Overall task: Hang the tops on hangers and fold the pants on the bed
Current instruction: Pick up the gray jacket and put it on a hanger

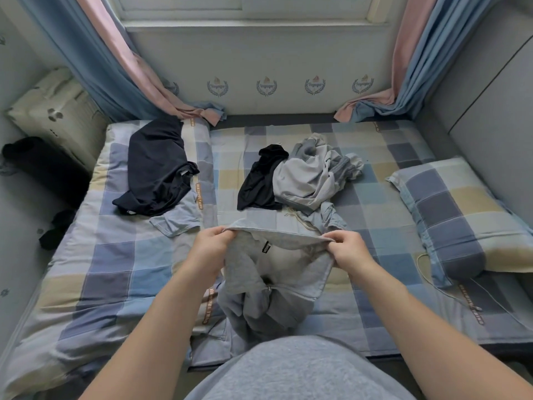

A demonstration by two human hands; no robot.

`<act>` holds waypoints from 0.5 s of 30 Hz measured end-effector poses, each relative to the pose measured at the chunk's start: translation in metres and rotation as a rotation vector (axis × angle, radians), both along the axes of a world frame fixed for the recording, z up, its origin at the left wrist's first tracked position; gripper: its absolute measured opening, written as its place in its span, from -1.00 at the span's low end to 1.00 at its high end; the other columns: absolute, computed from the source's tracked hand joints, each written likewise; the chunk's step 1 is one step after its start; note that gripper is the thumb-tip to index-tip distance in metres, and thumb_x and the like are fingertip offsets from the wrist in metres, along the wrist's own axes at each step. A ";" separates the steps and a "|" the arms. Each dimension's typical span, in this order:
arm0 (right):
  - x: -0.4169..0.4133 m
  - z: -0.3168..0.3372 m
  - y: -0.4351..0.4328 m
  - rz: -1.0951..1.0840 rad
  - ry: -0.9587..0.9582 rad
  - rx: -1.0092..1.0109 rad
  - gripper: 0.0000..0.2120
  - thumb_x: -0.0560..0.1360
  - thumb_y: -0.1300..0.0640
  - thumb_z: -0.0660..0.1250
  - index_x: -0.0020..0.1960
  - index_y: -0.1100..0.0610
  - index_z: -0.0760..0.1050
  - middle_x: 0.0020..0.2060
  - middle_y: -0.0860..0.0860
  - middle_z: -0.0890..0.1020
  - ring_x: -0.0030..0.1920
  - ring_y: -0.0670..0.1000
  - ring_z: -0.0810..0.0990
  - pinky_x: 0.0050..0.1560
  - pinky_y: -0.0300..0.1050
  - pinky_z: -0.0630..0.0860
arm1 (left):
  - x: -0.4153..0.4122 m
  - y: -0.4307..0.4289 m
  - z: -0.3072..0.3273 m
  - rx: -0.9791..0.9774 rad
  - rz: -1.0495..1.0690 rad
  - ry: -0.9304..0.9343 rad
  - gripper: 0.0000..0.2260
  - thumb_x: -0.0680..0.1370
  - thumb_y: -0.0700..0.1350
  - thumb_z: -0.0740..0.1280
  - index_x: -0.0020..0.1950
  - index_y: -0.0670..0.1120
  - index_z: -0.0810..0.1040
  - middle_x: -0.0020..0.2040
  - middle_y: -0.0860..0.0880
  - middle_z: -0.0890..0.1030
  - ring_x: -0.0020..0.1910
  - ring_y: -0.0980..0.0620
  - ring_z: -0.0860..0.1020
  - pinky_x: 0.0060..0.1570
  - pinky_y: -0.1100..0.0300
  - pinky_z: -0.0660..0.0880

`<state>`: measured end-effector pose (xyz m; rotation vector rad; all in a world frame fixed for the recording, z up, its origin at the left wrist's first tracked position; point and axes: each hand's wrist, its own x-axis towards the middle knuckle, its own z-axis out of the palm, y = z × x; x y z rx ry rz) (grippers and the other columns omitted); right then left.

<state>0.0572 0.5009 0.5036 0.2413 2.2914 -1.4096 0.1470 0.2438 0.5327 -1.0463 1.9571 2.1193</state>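
Currently, the left hand (212, 245) and the right hand (347, 249) are apart. Each pinches one end of the upper edge of a grey garment (277, 272). Thumb and curled fingers clamp the fabric on both sides, and the edge runs nearly taut between them. A small black label (266, 247) sits on the inner face just below that edge, nearer the left hand. The rest of the garment hangs in folds toward the person's torso, with its lower part bunched at the near edge of the bed (375, 174). A zipper pull (268, 287) shows among the folds. Whether this piece is a top or pants cannot be told.

Just beyond the hands lies a light blue garment (331, 217) with a cream drawstring (300, 220). Behind it is a crumpled pale grey garment (311, 177), and a black garment (261, 180) touches its left side. Well apart to the left, a navy T-shirt (155, 168) lies crumpled on a checked quilt (101, 269). A checked pillow (461, 215) rests at the right side of the bed. Blue-and-pink curtains (127, 67) hang at both far corners, their ends resting on the bed's far edge.
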 end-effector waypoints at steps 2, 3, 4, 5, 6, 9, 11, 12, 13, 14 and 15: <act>0.001 0.002 0.006 -0.140 -0.161 -0.280 -0.77 0.58 0.42 0.23 -0.04 0.19 0.61 -0.21 0.11 0.66 -0.29 0.01 0.62 -0.33 -0.18 0.56 | -0.001 -0.005 0.001 0.140 0.004 0.006 -0.82 0.65 -0.30 0.24 0.03 -0.28 0.64 -0.10 -0.22 0.69 -0.23 -0.07 0.69 -0.32 0.11 0.61; 0.001 0.004 0.009 -0.161 -0.213 -0.378 -0.80 0.60 0.39 0.23 -0.02 0.19 0.59 -0.24 0.09 0.68 -0.34 -0.02 0.63 -0.38 -0.20 0.56 | -0.002 -0.007 0.001 0.194 -0.004 0.003 -0.82 0.65 -0.31 0.22 0.07 -0.27 0.63 -0.07 -0.21 0.70 -0.20 -0.07 0.70 -0.30 0.11 0.62; 0.000 0.006 0.014 -0.168 -0.251 -0.467 -0.82 0.62 0.35 0.23 -0.02 0.18 0.58 -0.26 0.07 0.69 -0.36 -0.03 0.65 -0.39 -0.21 0.57 | -0.002 -0.008 0.000 0.240 -0.017 -0.006 -0.80 0.66 -0.30 0.21 0.10 -0.26 0.63 -0.04 -0.20 0.70 -0.17 -0.07 0.69 -0.26 0.10 0.64; 0.000 0.008 0.018 -0.158 -0.285 -0.551 -0.83 0.62 0.31 0.24 -0.02 0.17 0.59 -0.26 0.07 0.71 -0.36 -0.03 0.67 -0.38 -0.20 0.58 | -0.001 -0.010 -0.001 0.286 -0.031 -0.022 -0.79 0.66 -0.29 0.19 0.11 -0.24 0.63 -0.04 -0.20 0.70 -0.17 -0.07 0.69 -0.23 0.10 0.65; -0.001 0.011 0.022 -0.149 -0.320 -0.628 -0.83 0.61 0.27 0.25 -0.01 0.18 0.62 -0.23 0.09 0.72 -0.33 -0.01 0.69 -0.36 -0.18 0.61 | -0.001 -0.011 -0.001 0.332 -0.050 -0.045 -0.78 0.66 -0.28 0.18 0.10 -0.23 0.62 -0.06 -0.19 0.69 -0.20 -0.06 0.69 -0.25 0.13 0.65; -0.004 0.017 0.030 -0.123 -0.421 -0.739 -0.75 0.54 0.12 0.27 0.00 0.19 0.71 -0.12 0.15 0.73 -0.20 0.07 0.73 -0.25 -0.11 0.66 | 0.001 -0.012 -0.003 0.407 -0.091 -0.117 -0.77 0.67 -0.15 0.23 0.10 -0.26 0.62 -0.14 -0.19 0.68 -0.27 -0.06 0.67 -0.34 0.17 0.62; -0.008 0.018 0.033 -0.144 -0.476 -0.736 -0.68 0.54 0.03 0.28 0.07 0.20 0.69 -0.05 0.17 0.71 -0.14 0.10 0.72 -0.12 -0.05 0.67 | 0.001 -0.013 -0.005 0.428 -0.084 -0.139 -0.69 0.67 -0.04 0.25 0.06 -0.26 0.64 -0.15 -0.19 0.68 -0.25 -0.07 0.67 -0.34 0.17 0.61; -0.010 0.018 0.034 -0.170 -0.506 -0.740 -0.66 0.54 0.01 0.29 0.10 0.22 0.68 -0.01 0.19 0.70 -0.09 0.13 0.72 -0.03 -0.01 0.66 | 0.001 -0.013 -0.006 0.444 -0.090 -0.147 -0.67 0.67 0.00 0.25 0.03 -0.25 0.65 -0.16 -0.19 0.68 -0.25 -0.07 0.67 -0.34 0.18 0.60; -0.011 0.017 0.035 -0.196 -0.536 -0.747 -0.64 0.53 0.00 0.29 0.12 0.23 0.68 0.03 0.20 0.70 -0.04 0.16 0.72 0.03 0.03 0.64 | 0.001 -0.014 -0.007 0.453 -0.105 -0.159 -0.65 0.66 0.01 0.26 0.00 -0.24 0.67 -0.17 -0.19 0.68 -0.26 -0.06 0.67 -0.36 0.18 0.60; -0.011 0.018 0.035 -0.210 -0.563 -0.756 -0.63 0.52 0.00 0.30 0.11 0.25 0.69 0.06 0.22 0.69 -0.02 0.18 0.72 0.07 0.08 0.63 | 0.001 -0.014 -0.008 0.468 -0.126 -0.169 -0.64 0.65 0.02 0.26 -0.04 -0.23 0.69 -0.17 -0.19 0.68 -0.27 -0.06 0.68 -0.36 0.19 0.59; -0.011 0.018 0.035 -0.213 -0.590 -0.766 -0.64 0.52 0.01 0.30 0.08 0.26 0.70 0.07 0.23 0.69 -0.01 0.20 0.72 0.07 0.11 0.63 | 0.001 -0.014 -0.010 0.492 -0.134 -0.179 -0.62 0.65 0.03 0.26 -0.06 -0.23 0.71 -0.17 -0.19 0.69 -0.26 -0.06 0.68 -0.35 0.18 0.60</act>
